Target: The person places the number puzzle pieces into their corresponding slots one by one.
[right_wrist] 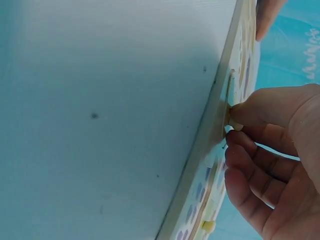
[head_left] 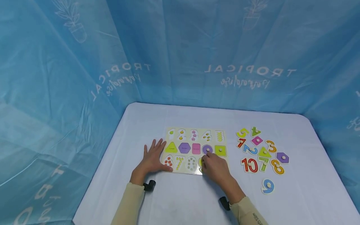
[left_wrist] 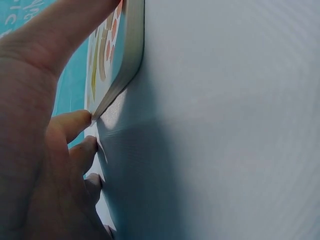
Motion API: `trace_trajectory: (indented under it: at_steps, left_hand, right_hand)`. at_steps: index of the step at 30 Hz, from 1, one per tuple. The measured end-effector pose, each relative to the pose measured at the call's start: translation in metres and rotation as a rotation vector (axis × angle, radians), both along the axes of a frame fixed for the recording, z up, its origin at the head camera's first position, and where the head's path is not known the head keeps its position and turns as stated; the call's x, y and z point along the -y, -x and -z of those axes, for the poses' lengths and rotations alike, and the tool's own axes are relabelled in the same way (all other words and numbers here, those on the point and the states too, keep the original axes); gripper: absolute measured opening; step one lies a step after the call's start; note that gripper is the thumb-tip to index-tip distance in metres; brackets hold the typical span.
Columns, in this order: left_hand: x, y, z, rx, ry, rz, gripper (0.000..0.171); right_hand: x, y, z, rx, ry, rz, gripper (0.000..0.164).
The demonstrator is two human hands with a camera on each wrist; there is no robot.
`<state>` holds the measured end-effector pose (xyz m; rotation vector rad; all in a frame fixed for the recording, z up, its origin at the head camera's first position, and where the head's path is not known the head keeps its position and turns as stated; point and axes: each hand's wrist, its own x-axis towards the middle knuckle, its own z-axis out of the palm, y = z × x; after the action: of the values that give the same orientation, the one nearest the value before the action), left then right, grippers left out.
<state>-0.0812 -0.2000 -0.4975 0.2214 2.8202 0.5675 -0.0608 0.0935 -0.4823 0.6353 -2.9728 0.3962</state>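
A wooden puzzle board (head_left: pixel 185 160) with printed number and shape slots lies on the table. My left hand (head_left: pixel 152 160) rests at its left end, fingers spread, thumb on the near left corner. In the left wrist view, the left fingertips touch the board's edge. At the near row, my right hand (head_left: pixel 216 167) pinches the small knob (right_wrist: pixel 236 125) of a yellow-green number puzzle piece (head_left: pixel 200 162), mostly hidden under the fingers. Just beyond it, a purple circle piece (head_left: pixel 205 147) and a green square piece (head_left: pixel 223 153) sit in their slots.
Loose knobbed pieces lie right of the board, among them a red 10 (head_left: pixel 246 165), an orange 8 (head_left: pixel 278 170), a purple hexagon (head_left: pixel 285 159) and a pink diamond-turned square (head_left: pixel 254 140). A blue number piece (head_left: pixel 266 190) lies nearer. Blue curtains (head_left: pixel 180 47) surround the white table (head_left: pixel 180 200).
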Motion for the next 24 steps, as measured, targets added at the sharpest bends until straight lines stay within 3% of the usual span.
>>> trace_trajectory:
  at_steps: [7,12,24]
  left_hand:
    - [0.003,0.002,-0.003,-0.008,0.015,0.008,0.130]
    - [0.003,0.003,-0.004,0.003,0.000,0.011,0.131]
    - [0.001,0.001,-0.001,0.016,0.010,0.008,0.131]
  right_hand:
    - [0.003,-0.001,0.003,-0.015,0.016,0.015,0.015]
    - [0.000,-0.001,0.001,0.037,0.028,0.019,0.018]
    - [-0.032,-0.008,-0.023,0.126,0.082,0.108,0.027]
